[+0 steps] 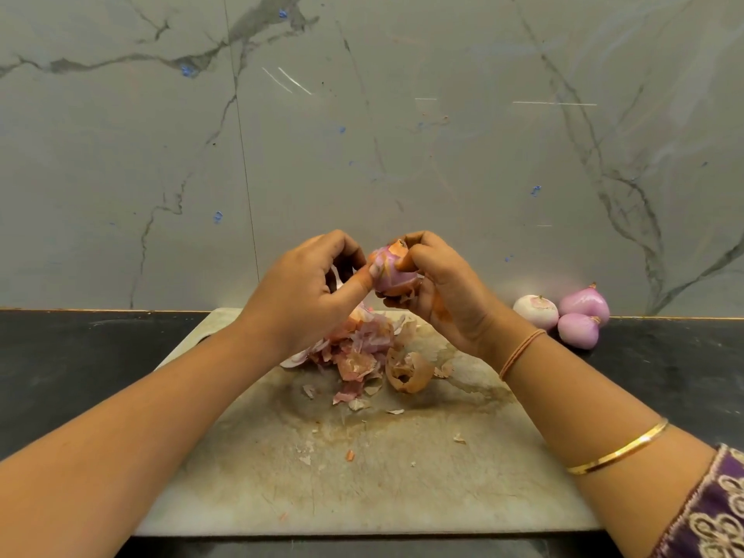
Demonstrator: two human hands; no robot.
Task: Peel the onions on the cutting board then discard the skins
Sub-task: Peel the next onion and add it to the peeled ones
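Cupping a partly peeled red onion [392, 273] above the cutting board [402, 477], the right hand [443, 296] has its fingers [418, 240] curled round the bulb's top and underside. The left hand [306, 292] pinches the onion's left side between bent forefinger and thumb. Loose skins [362, 352] lie heaped on the board just below the fingers, and three peeled onions [563, 316] sit on the surface [80, 376] right of them.

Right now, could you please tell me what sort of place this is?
Likely a home kitchen: a dark countertop, a marble-look backsplash, and a stained cutting board heaped with onion skins.
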